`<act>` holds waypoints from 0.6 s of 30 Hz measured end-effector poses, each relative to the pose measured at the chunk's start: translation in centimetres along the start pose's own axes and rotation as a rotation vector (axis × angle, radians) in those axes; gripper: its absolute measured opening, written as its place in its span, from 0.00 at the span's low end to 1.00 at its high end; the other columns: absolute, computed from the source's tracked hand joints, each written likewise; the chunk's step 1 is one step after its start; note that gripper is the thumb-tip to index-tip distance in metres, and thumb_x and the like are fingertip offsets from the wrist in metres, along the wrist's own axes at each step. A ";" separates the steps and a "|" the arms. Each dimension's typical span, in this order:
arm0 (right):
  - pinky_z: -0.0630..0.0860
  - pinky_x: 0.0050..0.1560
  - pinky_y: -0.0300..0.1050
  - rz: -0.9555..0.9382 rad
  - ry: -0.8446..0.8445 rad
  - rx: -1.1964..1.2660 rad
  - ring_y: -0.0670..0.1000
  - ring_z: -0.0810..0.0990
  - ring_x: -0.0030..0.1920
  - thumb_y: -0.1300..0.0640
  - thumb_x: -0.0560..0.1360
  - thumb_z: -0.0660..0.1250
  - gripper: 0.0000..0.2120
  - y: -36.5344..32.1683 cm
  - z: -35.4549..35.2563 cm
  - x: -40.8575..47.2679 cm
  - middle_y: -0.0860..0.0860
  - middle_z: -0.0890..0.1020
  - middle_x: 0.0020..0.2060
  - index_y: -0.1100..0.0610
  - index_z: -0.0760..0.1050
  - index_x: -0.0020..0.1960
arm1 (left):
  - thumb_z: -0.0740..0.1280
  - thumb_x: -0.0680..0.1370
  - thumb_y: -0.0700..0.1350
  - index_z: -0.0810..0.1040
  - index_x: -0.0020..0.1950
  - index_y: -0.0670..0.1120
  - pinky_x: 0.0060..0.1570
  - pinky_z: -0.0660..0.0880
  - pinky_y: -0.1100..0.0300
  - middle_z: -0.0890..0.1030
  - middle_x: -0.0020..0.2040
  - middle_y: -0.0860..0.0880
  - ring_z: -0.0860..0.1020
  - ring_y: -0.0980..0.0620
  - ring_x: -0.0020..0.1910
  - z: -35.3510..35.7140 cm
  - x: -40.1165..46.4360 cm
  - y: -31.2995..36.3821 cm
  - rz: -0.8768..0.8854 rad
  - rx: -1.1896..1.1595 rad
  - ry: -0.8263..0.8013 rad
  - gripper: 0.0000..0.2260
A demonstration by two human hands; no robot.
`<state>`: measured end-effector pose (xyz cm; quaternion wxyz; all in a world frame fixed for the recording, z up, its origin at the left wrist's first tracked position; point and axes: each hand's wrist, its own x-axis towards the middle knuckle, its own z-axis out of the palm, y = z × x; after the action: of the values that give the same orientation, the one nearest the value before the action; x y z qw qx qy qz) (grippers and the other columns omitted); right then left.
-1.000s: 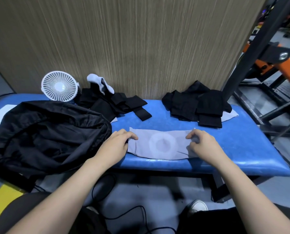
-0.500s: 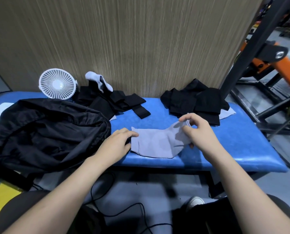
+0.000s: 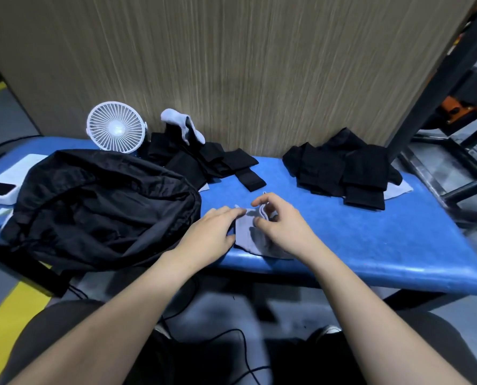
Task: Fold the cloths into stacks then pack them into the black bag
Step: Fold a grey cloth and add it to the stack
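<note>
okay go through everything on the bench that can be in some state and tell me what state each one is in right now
grey cloth: folded over, on the bench under both hands
left hand: fingers flat, pressing the cloth
right hand: pinching the cloth's folded edge
black bag: slumped, nothing visibly packed
right black pile: folded, stacked
left black pile: loose, unfolded
fan: upright; running or not, cannot tell

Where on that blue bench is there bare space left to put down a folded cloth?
Bare blue bench lies right of the hands, in front of the black folded pile, and in the gap between both black piles. The left end is crowded by the black bag, fan and phone.
</note>
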<state>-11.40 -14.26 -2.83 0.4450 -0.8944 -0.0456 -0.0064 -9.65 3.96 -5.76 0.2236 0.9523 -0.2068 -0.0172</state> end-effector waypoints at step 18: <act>0.72 0.40 0.37 -0.028 -0.111 -0.064 0.41 0.75 0.30 0.61 0.75 0.67 0.04 1.0 0.7 0.4 0.43 0.80 0.29 0.55 0.80 0.47 | 0.56 0.77 0.35 0.72 0.71 0.59 0.60 0.70 0.56 0.74 0.56 0.53 0.71 0.49 0.59 0.1 0.1 -0.1 0.014 -0.044 -0.025 0.28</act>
<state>-10.91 -14.26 -3.99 0.4130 -0.9063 -0.0827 0.0355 -9.57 3.94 -5.84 0.2421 0.9454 -0.2160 -0.0321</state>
